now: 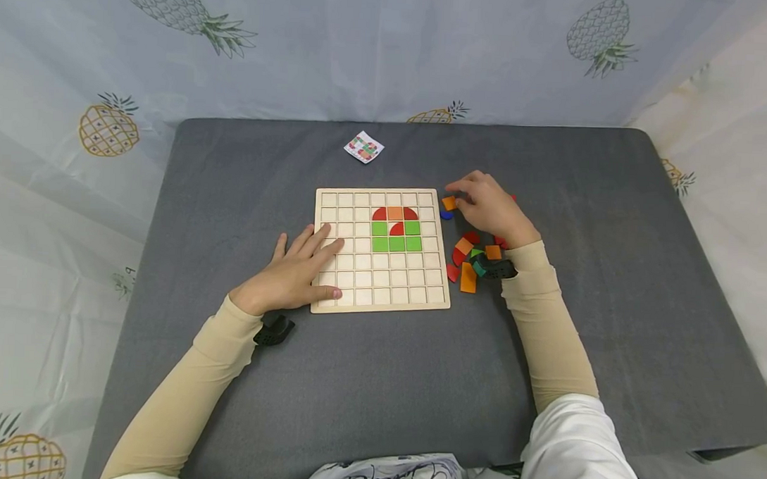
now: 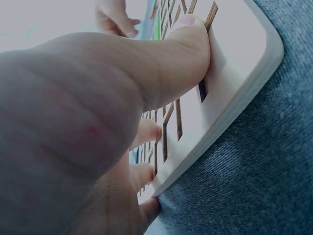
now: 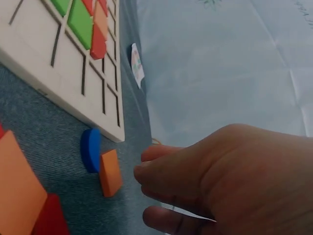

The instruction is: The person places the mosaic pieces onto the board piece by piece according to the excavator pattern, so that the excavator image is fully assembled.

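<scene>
My left hand (image 1: 291,271) rests spread over the left edge of a pale wooden grid board (image 1: 380,278), its thumb on the lower-left corner. Red, orange and green tiles sit in the board's upper-right cells, with a green square (image 1: 397,244) in the bottom row. Just off the board's right side, my right hand (image 1: 489,206) hovers by an orange square tile (image 1: 449,203). In the right wrist view its loosely bent fingers (image 3: 168,171) are a little apart from that orange tile (image 3: 110,174), and nothing shows between them. A blue rounded tile (image 3: 90,151) lies beside it.
Several loose red, orange and green tiles lie right of the board, including an orange rectangle (image 1: 468,278), partly under the right wrist's camera (image 1: 495,267). A small patterned card (image 1: 364,147) lies behind the board on the grey-covered table (image 1: 246,171). Pineapple-print curtains hang around.
</scene>
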### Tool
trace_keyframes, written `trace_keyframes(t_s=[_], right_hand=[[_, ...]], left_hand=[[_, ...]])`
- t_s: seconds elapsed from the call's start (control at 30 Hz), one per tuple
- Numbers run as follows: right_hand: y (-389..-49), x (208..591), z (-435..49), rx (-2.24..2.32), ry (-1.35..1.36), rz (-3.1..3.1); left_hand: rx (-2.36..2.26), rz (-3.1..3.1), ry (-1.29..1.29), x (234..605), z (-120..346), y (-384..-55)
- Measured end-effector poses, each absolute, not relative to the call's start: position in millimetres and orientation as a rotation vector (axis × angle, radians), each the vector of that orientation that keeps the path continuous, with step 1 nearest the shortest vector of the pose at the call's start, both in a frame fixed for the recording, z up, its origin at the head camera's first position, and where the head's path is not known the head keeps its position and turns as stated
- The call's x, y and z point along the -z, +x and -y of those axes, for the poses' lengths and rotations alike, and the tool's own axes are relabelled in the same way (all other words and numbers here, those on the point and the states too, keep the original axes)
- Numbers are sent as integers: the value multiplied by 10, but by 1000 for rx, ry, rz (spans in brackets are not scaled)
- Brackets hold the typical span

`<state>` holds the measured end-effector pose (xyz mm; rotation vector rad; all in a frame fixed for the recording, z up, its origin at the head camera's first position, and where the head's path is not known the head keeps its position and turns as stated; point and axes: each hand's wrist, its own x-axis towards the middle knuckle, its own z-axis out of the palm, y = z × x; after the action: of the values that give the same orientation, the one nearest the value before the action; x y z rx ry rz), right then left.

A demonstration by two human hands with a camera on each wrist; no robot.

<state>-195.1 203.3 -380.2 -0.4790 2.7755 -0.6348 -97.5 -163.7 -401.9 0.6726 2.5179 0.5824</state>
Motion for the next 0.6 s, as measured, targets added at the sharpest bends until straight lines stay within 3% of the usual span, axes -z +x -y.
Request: trace_keyframes(t_s=[0.6], right_hand=[[-1923,3824,-2033,509,-355,-2788]], left_hand=[[-570,-2521,673,4030,1641,-973]])
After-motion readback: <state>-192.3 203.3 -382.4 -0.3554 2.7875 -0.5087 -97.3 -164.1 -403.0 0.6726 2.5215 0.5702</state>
